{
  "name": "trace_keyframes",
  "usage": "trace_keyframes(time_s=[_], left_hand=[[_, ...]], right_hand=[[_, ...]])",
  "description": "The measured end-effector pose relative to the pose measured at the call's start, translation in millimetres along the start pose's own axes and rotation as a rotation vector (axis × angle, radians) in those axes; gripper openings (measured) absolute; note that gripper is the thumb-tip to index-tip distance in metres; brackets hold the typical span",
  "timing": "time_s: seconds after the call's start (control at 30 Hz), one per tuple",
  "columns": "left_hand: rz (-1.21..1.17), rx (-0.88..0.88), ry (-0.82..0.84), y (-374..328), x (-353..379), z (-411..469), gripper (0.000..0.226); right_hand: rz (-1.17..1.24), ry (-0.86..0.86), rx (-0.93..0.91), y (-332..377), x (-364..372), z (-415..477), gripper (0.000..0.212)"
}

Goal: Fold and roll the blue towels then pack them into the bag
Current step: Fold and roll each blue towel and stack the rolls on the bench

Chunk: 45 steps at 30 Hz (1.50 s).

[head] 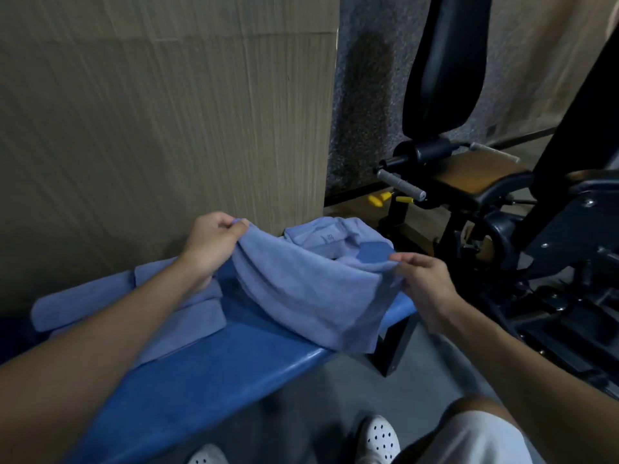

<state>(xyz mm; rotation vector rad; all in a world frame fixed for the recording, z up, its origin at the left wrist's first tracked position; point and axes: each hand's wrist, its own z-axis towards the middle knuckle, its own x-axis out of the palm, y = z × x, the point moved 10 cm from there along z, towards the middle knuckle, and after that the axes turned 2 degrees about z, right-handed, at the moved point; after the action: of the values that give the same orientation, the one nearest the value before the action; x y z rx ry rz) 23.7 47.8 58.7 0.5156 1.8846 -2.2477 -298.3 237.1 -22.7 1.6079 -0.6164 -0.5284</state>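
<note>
A light blue towel (311,289) hangs slack between my two hands over the blue padded bench (207,370). My left hand (211,246) pinches its far left corner, raised off the bench. My right hand (425,283) pinches the right corner near the bench's end. Another blue towel (331,237) with a small label lies crumpled behind it. More blue towels (134,303) lie flat on the bench under my left forearm. No bag is in view.
A tall cardboard panel (160,112) stands right behind the bench. Black gym machinery (502,195) with a grey handle and yellow knobs crowds the right side. My feet in white perforated shoes (378,437) stand on the grey floor below.
</note>
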Motion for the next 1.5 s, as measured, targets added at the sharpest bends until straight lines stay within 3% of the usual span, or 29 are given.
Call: trace_keyframes(time_s=[0.13,0.37,0.43,0.53,0.7,1.1,1.2,1.37,1.5], left_hand=[[-0.096,0.032,-0.047,-30,-28,-4,0.016],[-0.176,0.122,-0.044,-71,-64,-16,0.015],[-0.150,0.134,0.004,-79,-66,-19,0.014],[-0.090,0.163,0.067,-89,-72,-26,0.013],[-0.002,0.222,0.071,-100,-89,-33,0.012],[0.225,0.347,-0.016,-117,-98,-45,0.009],[0.202,0.261,0.044,-111,-88,-44,0.006],[-0.034,-0.046,0.301,-83,-53,-46,0.010],[-0.054,-0.133,0.401,-66,-29,-43,0.014]], right_hand=[[0.046,-0.027,-0.106,56,-7,-14,0.005],[-0.003,0.000,-0.235,119,-12,-28,0.020],[-0.052,0.019,-0.290,133,-12,-33,0.024],[-0.136,0.026,-0.388,155,-9,-47,0.011],[-0.287,-0.013,-0.517,178,-13,-56,0.012],[-0.436,-0.080,-0.571,196,-22,-67,0.011],[-0.425,-0.090,-0.537,191,-30,-66,0.011],[-0.394,-0.069,-0.429,178,-44,-59,0.017],[-0.358,-0.057,-0.317,164,-52,-44,0.012]])
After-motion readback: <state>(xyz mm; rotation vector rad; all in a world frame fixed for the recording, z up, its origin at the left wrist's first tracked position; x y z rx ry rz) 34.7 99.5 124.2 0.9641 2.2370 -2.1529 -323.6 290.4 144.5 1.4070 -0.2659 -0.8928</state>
